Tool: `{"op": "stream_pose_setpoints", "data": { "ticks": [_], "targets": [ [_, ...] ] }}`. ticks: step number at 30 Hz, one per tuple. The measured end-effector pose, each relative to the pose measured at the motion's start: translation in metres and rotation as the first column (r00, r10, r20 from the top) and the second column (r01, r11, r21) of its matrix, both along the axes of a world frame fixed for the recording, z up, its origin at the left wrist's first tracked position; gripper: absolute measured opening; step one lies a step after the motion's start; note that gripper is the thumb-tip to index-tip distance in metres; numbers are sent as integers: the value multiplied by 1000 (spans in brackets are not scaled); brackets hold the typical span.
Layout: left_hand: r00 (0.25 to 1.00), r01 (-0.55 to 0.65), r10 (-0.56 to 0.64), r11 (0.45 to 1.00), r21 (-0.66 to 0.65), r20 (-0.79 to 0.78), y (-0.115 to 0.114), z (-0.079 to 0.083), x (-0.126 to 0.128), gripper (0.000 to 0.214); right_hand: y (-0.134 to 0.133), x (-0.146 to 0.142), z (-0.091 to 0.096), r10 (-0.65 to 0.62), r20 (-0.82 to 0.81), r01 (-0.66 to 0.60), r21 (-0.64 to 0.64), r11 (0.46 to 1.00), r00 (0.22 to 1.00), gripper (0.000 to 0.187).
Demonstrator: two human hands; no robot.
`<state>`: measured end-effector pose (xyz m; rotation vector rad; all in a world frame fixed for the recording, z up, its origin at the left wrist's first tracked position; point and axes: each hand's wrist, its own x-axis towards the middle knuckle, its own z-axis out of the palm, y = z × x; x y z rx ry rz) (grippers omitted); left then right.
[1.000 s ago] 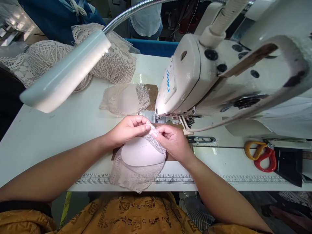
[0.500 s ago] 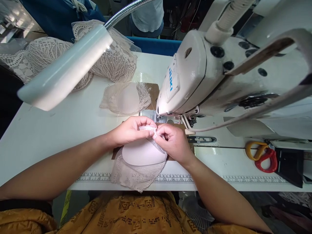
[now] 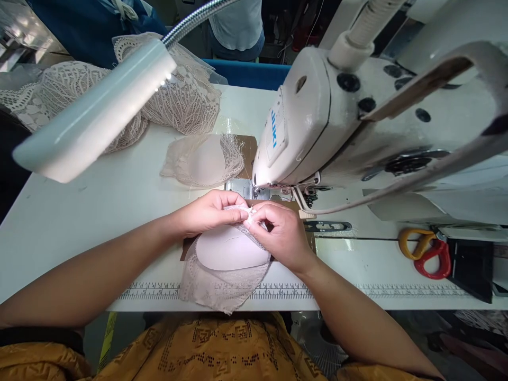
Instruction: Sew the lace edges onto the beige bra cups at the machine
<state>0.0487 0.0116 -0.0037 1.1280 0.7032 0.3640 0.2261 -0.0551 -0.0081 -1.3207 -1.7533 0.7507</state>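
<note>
My left hand (image 3: 206,213) and right hand (image 3: 275,233) met at the top edge of the padded cup (image 3: 232,252), which lay on the counter (image 3: 99,211) just in front of the sewing machine (image 3: 317,127), close to its needle. Both grips were closed: thumb and fingers of each hand pinched the lace trim (image 3: 222,288) where it folded over the cup's upper rim, fingertips nearly touching one another. The rest of the lace hung loose below the cup, over the ruler strip (image 3: 357,291) at the counter's near edge.

Judgement: to do this step well, the lace edge should sit flush with the cup rim, with no pucker between the two pinches, before it goes under the needle. The hanging lace should be kept from dragging.

A second lace-covered cup (image 3: 202,161) lay behind, well apart. A pile of lace pieces (image 3: 178,100) sat under the lamp (image 3: 91,116). Scissors (image 3: 426,254) lay to the right, untouched.
</note>
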Motion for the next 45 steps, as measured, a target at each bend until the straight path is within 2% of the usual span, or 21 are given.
{"op": "stream_pose_setpoints", "data": {
  "ticks": [8, 12, 20, 26, 32, 39, 45],
  "targets": [
    [993, -119, 120, 992, 39, -14, -3, -3, -1, 26, 0, 3, 1, -47, -72, 42, -74, 996, 996, 14],
    [992, -128, 127, 990, 54, 21, -3, -4, -1, 25, -1, 2, 3, -82, -161, 53, -172, 984, 984, 14],
    [986, -153, 145, 983, 103, 79, -5, -6, 0, 22, -1, 3, 1, -147, -233, 76, -291, 954, 961, 14],
    [980, -192, 184, 975, 107, 80, -8, -5, 1, 24, -1, 5, -5, -155, -339, 12, -388, 921, 928, 14],
    [970, -236, 227, 966, 104, 92, -8, -4, 2, 23, 1, 6, -3, -151, -395, -47, -448, 893, 906, 20],
    [963, -262, 248, 953, 152, 108, -10, -8, 0, 22, 2, 8, -3, -117, -380, -76, -456, 887, 918, 21],
    [959, -282, 264, 930, 237, 107, -11, -7, 2, 20, 1, 7, -4, -131, -327, -15, -409, 912, 936, 18]
  ]
}}
